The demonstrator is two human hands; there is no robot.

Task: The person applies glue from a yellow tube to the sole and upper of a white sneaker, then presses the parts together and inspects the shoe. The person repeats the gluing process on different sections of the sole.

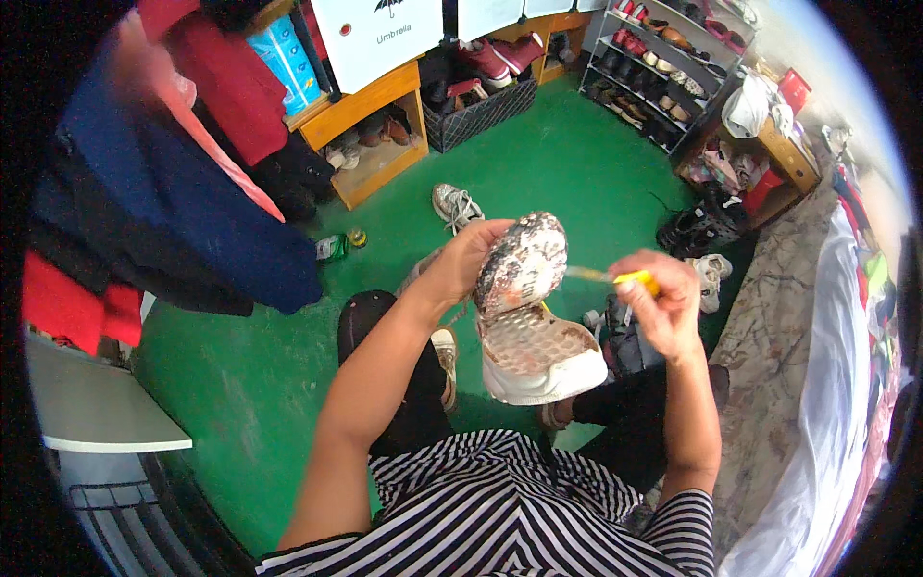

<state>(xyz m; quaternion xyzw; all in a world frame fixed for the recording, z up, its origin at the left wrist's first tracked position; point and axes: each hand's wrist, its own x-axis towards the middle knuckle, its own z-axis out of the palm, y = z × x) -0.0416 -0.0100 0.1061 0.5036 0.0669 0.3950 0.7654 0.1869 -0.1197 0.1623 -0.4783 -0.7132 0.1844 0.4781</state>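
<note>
My left hand grips a white shoe whose sole has come apart, its fingers wrapped round the edge of the raised piece. That raised face is patchy white, black and brown. Below it hangs the white sole part, its inner side brown and pitted. My right hand is closed on a yellow-handled tool. Its thin shaft is blurred and points left, its tip close to the raised piece. Whether the tip touches it, and the tool's exact kind, I cannot tell.
Loose shoes lie on the green floor, with a green bottle beside a small jar. Dark shoes and white shoes are at the right. Behind stand a black crate and a shoe rack.
</note>
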